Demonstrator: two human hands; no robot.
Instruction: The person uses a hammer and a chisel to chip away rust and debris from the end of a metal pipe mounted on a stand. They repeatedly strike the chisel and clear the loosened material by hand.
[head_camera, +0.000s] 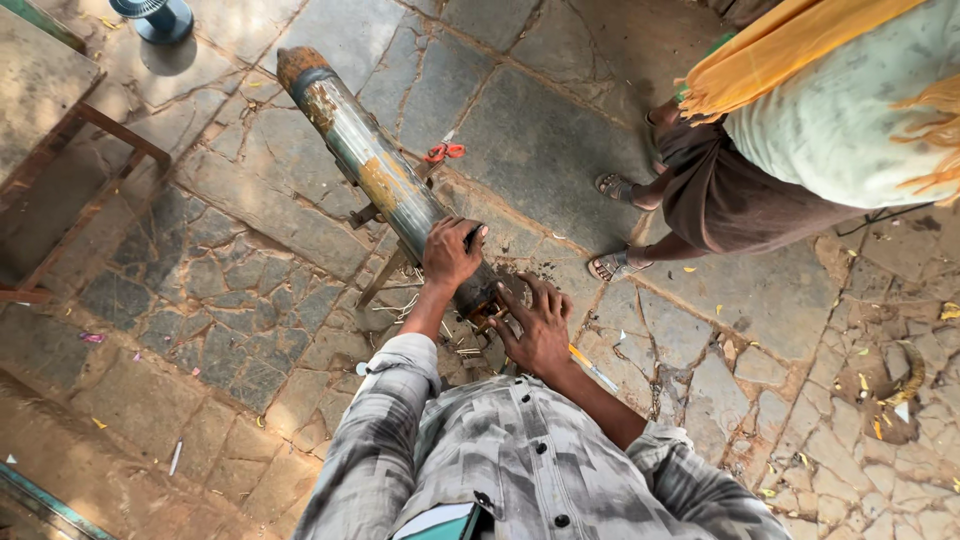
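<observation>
Head camera is showing a long rusty metal cylinder (375, 165) lying tilted on a small stand over the stone floor (560, 150), its near end sitting under both hands. The left hand (451, 252) is clasping the cylinder's top in a closed grip, while the right hand (538, 322) is resting released, fingers spread, against the end. Another person's sandalled feet (614, 226) are standing nearby.

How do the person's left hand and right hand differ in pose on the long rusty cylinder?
The left hand lies palm-down on top of the long rusty cylinder, fingers curled over its far side; the right hand sits at the cylinder's near end, fingers spread wide. The left hand is farther up the tube; the right is nearer the body, beside wooden sticks. Both are bare, come out of checked sleeves, and touch the cylinder.
</observation>
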